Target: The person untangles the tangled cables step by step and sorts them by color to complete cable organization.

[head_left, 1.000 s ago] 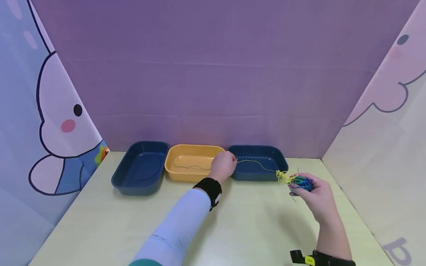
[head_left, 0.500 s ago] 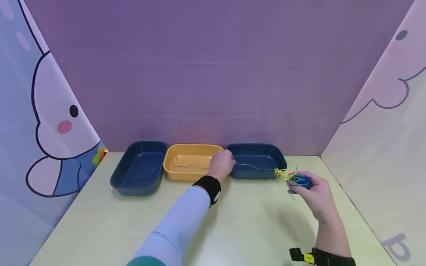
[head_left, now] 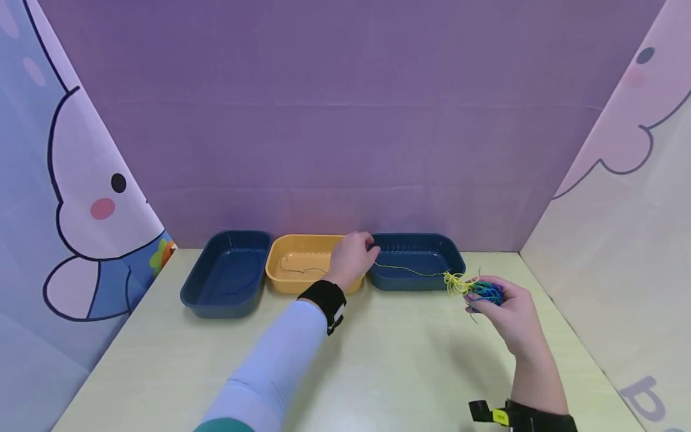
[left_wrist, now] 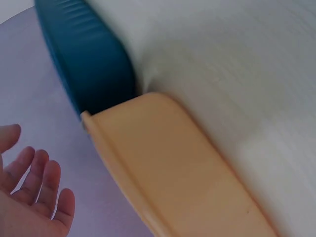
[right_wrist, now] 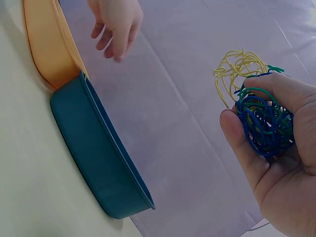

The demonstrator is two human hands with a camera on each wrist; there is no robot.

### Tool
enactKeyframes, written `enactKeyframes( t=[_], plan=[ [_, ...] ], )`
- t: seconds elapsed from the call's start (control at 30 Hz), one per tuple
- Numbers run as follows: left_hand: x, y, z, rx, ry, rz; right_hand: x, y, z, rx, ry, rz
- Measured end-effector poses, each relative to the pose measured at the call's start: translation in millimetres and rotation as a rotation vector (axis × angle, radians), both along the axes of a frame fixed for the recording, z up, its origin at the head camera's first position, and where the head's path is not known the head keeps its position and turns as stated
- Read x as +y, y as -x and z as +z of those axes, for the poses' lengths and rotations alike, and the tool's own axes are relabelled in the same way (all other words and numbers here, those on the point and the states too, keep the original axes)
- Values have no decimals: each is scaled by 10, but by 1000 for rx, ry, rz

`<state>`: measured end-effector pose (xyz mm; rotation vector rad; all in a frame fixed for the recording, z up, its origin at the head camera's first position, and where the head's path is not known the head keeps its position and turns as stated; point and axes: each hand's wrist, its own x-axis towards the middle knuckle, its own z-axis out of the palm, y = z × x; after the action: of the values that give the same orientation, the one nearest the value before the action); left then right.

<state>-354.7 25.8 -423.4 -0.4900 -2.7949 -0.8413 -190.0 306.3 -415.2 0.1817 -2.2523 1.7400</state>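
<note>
My right hand (head_left: 515, 318) holds a tangled bundle of thin cord (head_left: 487, 293), blue and green in the grip, with a yellow clump (head_left: 457, 284) sticking out past the fingertips. From that clump a single yellow strand (head_left: 410, 272) runs left across the right blue tray (head_left: 418, 282) to beside my left hand (head_left: 349, 263). The left hand hovers over the right end of the yellow tray (head_left: 294, 283). Its fingers (left_wrist: 49, 182) are spread and relaxed in the left wrist view, with nothing seen between them. A thin strand end (head_left: 302, 270) curls over the yellow tray.
Another blue tray (head_left: 227, 303) stands at the left, angled beside the yellow one. All three trays line the back of the pale table (head_left: 388, 360), before a purple cloth backdrop (head_left: 345, 150). Printed cartoon panels (head_left: 97, 180) enclose the sides.
My left hand has loosened its closed fingers from the yellow strand and shifted slightly left. The right hand keeps its hold on the cord bundle almost unmoved.
</note>
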Motion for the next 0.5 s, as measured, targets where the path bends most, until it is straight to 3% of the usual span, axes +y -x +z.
enactKeyframes(
  t=[0.3,0.5],
  plan=[
    [-369,-192,239,-7,-108,-44,-20,12,7,4,82,31],
    [-630,-348,352,61,-118,-48,-9,30,-1,4,90,45]
  ],
)
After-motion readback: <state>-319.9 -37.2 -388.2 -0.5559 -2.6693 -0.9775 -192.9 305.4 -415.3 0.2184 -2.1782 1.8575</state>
